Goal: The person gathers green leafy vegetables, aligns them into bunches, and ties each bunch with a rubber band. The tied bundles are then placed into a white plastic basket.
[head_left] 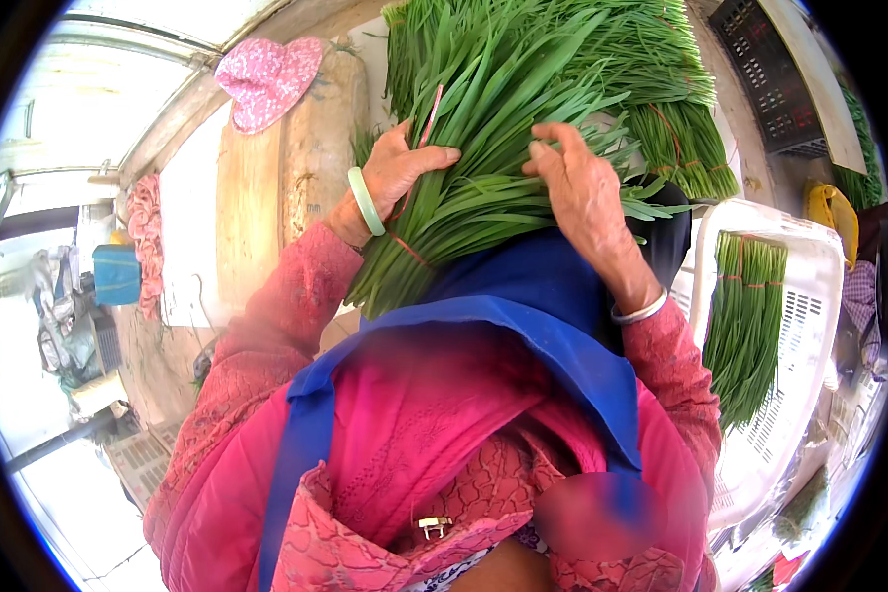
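My left hand (pixel 397 168) grips a thick bundle of long green chives (pixel 469 192) lying across my lap on a blue apron (pixel 553 326). A pink band (pixel 430 113) runs up from that hand, and a red tie circles the bundle's stalk end. My right hand (pixel 577 183) rests fingers-down on the leaves of the same bundle, pressing them. A pale green bangle sits on my left wrist, a silver one on my right. Both sleeves are pink.
More loose chives (pixel 602 49) are heaped ahead of the bundle. A tied chive bunch (pixel 745 316) lies in a white plastic crate (pixel 809 286) at right. A dark crate (pixel 770 69) stands top right. A pink hat (pixel 266 79) lies on a sack top left.
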The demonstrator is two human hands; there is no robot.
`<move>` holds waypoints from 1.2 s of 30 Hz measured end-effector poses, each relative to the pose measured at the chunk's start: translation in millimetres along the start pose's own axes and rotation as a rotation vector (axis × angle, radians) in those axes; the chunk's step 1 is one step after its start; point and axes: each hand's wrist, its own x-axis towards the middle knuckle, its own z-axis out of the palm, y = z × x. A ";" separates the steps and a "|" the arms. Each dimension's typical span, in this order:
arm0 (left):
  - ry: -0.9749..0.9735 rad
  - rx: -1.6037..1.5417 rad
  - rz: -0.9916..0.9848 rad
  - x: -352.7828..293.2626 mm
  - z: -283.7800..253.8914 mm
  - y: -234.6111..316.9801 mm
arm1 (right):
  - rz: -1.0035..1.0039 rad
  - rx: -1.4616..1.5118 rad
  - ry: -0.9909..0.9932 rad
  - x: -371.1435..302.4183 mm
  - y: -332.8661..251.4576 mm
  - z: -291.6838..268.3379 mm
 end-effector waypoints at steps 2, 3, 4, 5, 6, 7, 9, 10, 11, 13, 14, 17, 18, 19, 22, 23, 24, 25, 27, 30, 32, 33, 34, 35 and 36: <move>0.005 0.022 0.015 -1.0 2.1 0.1 | -0.012 -0.008 0.015 8.4 10.3 0.0; 0.009 0.032 0.024 -1.7 2.9 -0.2 | 0.009 -0.008 0.013 10.7 9.8 -1.0; 0.006 0.027 0.027 -1.7 3.6 -0.7 | 0.029 -0.007 0.011 12.0 8.5 -2.5; 0.002 0.022 0.030 -1.7 4.2 -1.4 | 0.040 -0.019 0.015 12.7 4.9 -3.2; -0.002 0.017 0.034 -1.7 4.9 -1.8 | 0.037 -0.061 0.005 12.5 2.1 -3.7; 0.002 -0.001 0.019 -2.4 6.1 -0.8 | 0.034 -0.102 -0.005 12.0 -0.2 -4.1; 0.008 -0.036 -0.012 -3.5 8.7 2.3 | 0.002 -0.124 0.003 11.8 0.5 -3.5; 0.015 -0.025 -0.010 -3.2 8.6 1.9 | -0.027 -0.104 0.021 11.9 3.5 -2.0; 0.021 -0.013 -0.008 -2.9 8.3 0.9 | -0.056 -0.084 0.039 11.9 5.1 -1.2; 0.030 0.007 0.003 -2.4 8.0 -0.3 | -0.083 -0.081 0.054 12.2 3.4 -0.5; 0.031 0.015 0.013 -2.1 7.9 -0.7 | -0.096 -0.079 0.062 12.3 2.7 -0.2; 0.037 0.033 0.020 -1.5 8.9 -0.3 | -0.167 -0.226 0.091 12.6 6.8 3.2; 0.040 0.038 0.019 -1.4 9.7 0.1 | -0.208 -0.275 0.123 12.5 8.2 5.6; 0.038 0.038 0.033 -2.4 11.4 0.8 | -0.250 -0.325 0.155 12.3 9.5 9.1; 0.041 0.069 0.069 -3.9 14.7 3.1 | -0.196 -0.300 0.183 18.1 23.4 17.1; 0.048 0.098 0.076 -3.1 13.0 1.6 | -0.149 -0.263 0.180 23.0 27.7 16.9; 0.056 0.125 0.083 -2.3 11.9 0.5 | -0.004 -0.014 0.180 29.2 29.2 13.5; 0.056 0.120 0.089 -1.9 11.8 -0.3 | 0.140 0.235 0.178 35.8 30.1 9.2; 0.054 0.112 0.101 -1.2 13.3 -0.8 | 0.225 0.512 0.216 36.2 31.3 6.8; 0.063 0.324 0.095 -3.2 11.8 6.6 | -0.105 0.161 0.286 1.4 11.5 8.6; 0.258 0.680 0.393 -6.2 15.8 10.3 | -0.205 0.057 0.197 -18.5 8.3 4.7; 0.352 0.857 0.543 -9.6 19.3 12.9 | -0.286 0.007 0.193 -21.7 10.3 3.2; 0.296 0.839 0.615 -15.5 30.3 23.8 | -0.366 -0.045 0.185 -23.6 13.5 1.5; 0.237 0.819 0.687 -23.2 45.9 39.9 | -0.415 -0.073 0.174 -23.7 18.0 0.5; 0.182 0.800 0.758 -30.2 57.9 47.7 | -0.465 -0.097 0.162 -23.3 21.7 0.0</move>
